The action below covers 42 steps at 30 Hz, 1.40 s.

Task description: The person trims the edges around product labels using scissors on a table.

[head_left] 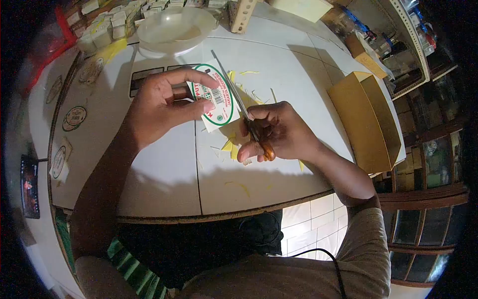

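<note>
Between the thumb and fingers of my left hand (162,102) is a white paper label (226,107) with a green oval border, red lettering and a barcode. My right hand (281,129) is wrapped round a pair of scissors (239,97) with orange-brown handles. Their long blades point up and away, along the right edge of the label. Whether the blades are parted is hard to make out. Yellow and white paper offcuts (229,147) lie on the white table (164,184) under and around my right hand.
A round translucent basin (174,30) stands at the back, beside rows of small packets (109,25). An open cardboard box (366,124) sits at the right edge. Round labels (74,118) lie on the left, near a lit screen (30,187). A metal shelf (408,40) rises at right.
</note>
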Available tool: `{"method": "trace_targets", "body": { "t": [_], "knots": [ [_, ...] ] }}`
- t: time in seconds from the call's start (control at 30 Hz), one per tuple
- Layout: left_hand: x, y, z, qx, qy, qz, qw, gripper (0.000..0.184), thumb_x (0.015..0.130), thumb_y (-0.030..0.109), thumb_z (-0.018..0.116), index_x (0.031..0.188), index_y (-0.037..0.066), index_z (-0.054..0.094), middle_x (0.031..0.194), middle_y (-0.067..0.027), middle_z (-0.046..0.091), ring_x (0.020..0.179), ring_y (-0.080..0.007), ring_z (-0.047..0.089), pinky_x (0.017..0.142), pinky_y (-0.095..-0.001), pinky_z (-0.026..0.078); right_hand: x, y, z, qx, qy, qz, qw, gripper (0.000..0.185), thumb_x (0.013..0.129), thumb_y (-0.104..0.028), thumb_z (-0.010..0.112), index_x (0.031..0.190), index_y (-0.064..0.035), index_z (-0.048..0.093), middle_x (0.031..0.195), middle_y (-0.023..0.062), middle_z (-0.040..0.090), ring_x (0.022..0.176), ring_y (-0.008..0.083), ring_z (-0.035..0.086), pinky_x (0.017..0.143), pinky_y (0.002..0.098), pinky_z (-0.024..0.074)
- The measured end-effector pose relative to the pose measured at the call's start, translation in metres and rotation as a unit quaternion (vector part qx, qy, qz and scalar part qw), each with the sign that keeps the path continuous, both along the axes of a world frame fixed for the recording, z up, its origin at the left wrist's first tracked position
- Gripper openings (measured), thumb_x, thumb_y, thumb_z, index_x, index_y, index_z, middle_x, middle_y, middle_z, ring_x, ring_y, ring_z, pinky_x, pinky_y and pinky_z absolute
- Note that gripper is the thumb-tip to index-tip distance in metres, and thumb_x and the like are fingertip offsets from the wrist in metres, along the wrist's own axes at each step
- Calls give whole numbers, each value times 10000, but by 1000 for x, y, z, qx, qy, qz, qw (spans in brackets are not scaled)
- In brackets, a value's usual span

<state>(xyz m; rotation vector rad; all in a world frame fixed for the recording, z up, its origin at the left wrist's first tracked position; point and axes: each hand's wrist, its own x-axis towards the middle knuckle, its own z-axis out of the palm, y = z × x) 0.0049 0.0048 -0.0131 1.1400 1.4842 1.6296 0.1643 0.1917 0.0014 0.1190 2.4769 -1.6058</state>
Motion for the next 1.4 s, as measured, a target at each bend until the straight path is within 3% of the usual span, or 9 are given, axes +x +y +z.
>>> {"method": "trace_targets", "body": {
  "t": [0.2,0.3,0.5,0.57,0.7,0.77,0.97,1.3,1.4],
  "knots": [
    [-2,-1,0,-3,73,8,997,180,853,77,597,1024,21,595,976,-26,592,842,-73,548,731,-195,426,-1,10,-12,-91,8,-11,996,488,637,-290,872,865,14,567,679,7,568,596,65,540,523,213,409],
    [-9,-5,1,-74,58,3,996,158,866,12,535,1009,-2,603,942,-19,598,865,-68,548,758,-201,443,-3,11,-15,-141,95,10,985,406,689,-306,836,772,-18,561,638,11,566,585,77,546,509,230,420],
    [-10,-1,0,0,-9,16,1000,141,851,0,549,980,6,605,920,-22,591,832,-48,540,699,-188,448,-1,15,-12,-75,70,30,994,441,692,-349,830,807,-10,572,668,13,553,643,98,541,562,249,421],
    [-3,-2,4,-15,-16,17,1000,143,845,-6,557,979,10,606,923,-22,593,830,-46,542,683,-184,448,-1,16,-14,-56,32,43,997,588,631,-384,864,952,13,573,751,-7,528,692,68,487,616,211,398],
    [4,-3,16,-39,15,30,999,141,842,4,588,980,14,619,959,-34,607,822,-54,550,649,-194,471,-1,14,-10,-60,46,42,996,569,632,-351,869,953,15,574,734,-10,530,679,63,490,608,205,395],
    [-3,-5,14,-50,48,28,997,134,848,23,597,979,8,623,968,-43,610,819,-61,554,648,-204,488,0,15,-7,-26,86,41,995,453,676,-373,832,822,-21,586,693,36,587,650,119,537,594,278,429],
    [-10,-7,11,-26,48,32,998,158,846,48,619,995,-3,635,992,-79,630,873,-98,592,668,-229,533,-1,20,-7,-19,68,71,995,397,692,-321,831,825,-37,589,664,-1,546,611,74,485,550,242,392],
    [-10,-9,17,-12,50,54,997,222,807,25,666,1016,-40,629,1011,-139,650,852,-163,646,756,-272,564,0,22,-8,-33,41,103,993,524,612,-294,885,919,16,595,691,21,597,643,79,576,584,216,437],
    [-11,-9,14,-45,50,54,996,252,808,84,674,1038,1,616,1034,-98,621,886,-144,619,708,-244,534,1,20,-9,-16,92,108,990,407,676,-321,845,824,-45,584,615,-24,528,569,53,462,506,232,352]
  ]
}}
